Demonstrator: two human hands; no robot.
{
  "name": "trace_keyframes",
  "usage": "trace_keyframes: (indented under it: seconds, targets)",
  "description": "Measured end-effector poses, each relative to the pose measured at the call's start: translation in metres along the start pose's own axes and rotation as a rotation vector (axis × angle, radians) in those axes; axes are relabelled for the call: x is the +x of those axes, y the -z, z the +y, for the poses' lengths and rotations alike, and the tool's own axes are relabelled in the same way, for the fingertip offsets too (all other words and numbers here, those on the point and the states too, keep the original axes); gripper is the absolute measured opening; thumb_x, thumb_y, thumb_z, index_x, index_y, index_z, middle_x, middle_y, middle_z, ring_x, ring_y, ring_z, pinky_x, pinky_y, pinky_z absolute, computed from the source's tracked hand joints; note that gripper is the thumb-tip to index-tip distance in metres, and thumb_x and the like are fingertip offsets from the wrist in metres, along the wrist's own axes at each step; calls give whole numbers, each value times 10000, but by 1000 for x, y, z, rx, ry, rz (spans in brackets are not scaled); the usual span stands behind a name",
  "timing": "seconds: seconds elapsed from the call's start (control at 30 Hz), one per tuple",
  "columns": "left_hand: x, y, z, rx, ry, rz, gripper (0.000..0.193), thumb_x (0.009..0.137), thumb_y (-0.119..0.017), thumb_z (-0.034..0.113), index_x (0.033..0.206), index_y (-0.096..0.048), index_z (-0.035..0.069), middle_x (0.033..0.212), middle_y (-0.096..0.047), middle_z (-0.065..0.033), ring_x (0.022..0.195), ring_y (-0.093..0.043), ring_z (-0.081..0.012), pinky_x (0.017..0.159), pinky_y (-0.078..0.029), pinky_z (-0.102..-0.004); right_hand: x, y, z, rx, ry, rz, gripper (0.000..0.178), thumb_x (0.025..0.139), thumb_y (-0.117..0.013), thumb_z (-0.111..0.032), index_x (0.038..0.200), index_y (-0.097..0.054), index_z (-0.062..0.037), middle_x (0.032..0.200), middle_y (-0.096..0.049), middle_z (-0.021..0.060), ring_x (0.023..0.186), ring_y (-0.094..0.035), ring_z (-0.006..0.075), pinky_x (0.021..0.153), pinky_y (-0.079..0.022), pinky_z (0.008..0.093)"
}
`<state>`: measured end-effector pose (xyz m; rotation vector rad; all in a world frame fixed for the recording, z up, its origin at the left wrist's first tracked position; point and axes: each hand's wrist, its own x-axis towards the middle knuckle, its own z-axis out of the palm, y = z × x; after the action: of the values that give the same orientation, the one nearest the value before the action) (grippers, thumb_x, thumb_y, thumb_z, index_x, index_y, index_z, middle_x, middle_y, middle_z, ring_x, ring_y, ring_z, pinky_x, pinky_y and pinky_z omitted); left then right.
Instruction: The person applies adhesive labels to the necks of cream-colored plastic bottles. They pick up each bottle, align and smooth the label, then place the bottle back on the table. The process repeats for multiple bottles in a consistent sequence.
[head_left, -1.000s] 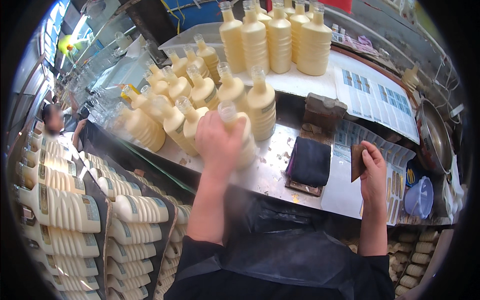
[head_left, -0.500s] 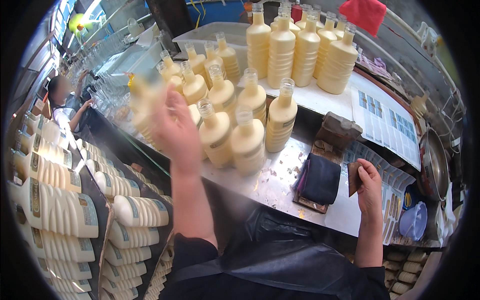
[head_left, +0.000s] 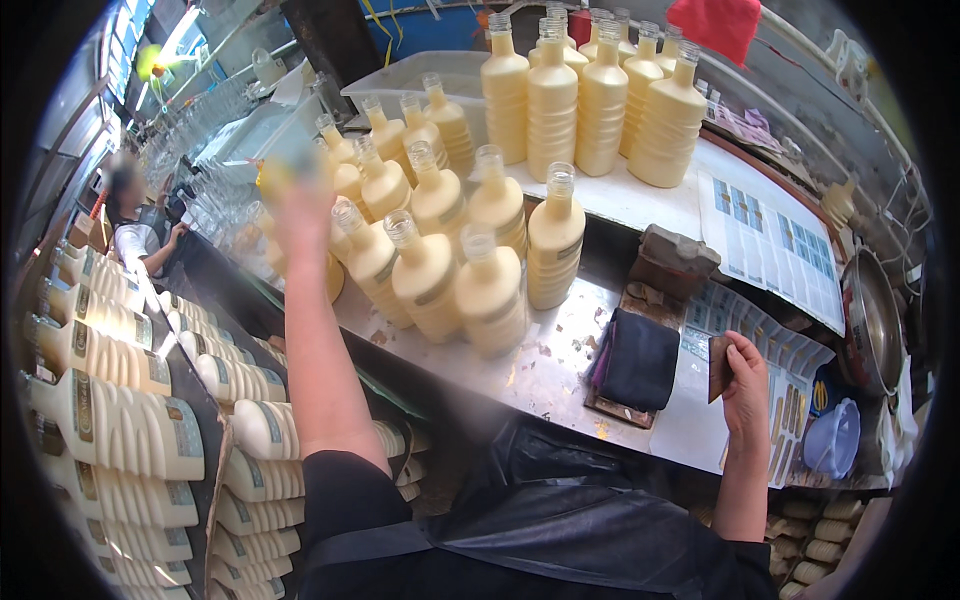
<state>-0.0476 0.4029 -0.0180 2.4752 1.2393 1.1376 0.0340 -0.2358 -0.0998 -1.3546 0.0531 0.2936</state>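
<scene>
My left arm stretches out to the far left, and my left hand (head_left: 303,215) is at the left end of a group of cream ribbed bottles (head_left: 432,285) with clear glass necks. Its fingers are smeared, so I cannot make out whether they hold anything. On the right, my right hand (head_left: 746,385) pinches a thin flat brown piece (head_left: 717,368), like a small scraper, between thumb and fingers. Beside it lies a folded dark cloth (head_left: 640,358) on a small board. Under the right hand spreads a sheet of labels (head_left: 690,425).
Taller cream bottles (head_left: 552,110) stand on a raised white shelf, with another label sheet (head_left: 765,240) to their right. A brown block (head_left: 672,262) sits behind the cloth. Cream bottles (head_left: 120,425) lie stacked at the left. A lilac basket (head_left: 830,440) is far right. A person (head_left: 140,235) works at the far left.
My left hand has moved left and farther away, uncovering a bottle in the front of the group. My right hand stays nearly in place with the brown piece.
</scene>
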Motion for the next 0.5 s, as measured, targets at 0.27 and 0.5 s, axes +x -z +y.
trace_keyframes:
  seconds: [0.27,0.5]
  targets:
    - [15,112,44,-293,-149,240,411,919,-761,248,1228,-651,-1,1089,-731,-131,989,-699,-212,895,-529,-358,2,15,6,151,-80,2,296,1044,-578,-118,1333,-600,-58,1153,-684,38,1031,-676,131,905,-559,277]
    - [5,227,126,-874,-403,278,431,988,-716,125,1377,-585,-5,1184,-713,-147,1074,-667,-173,964,-527,-297,-13,-19,-8,85,-66,-227,176,1026,-539,-113,1097,-688,-55,1022,-653,14,945,-609,109,822,-481,241]
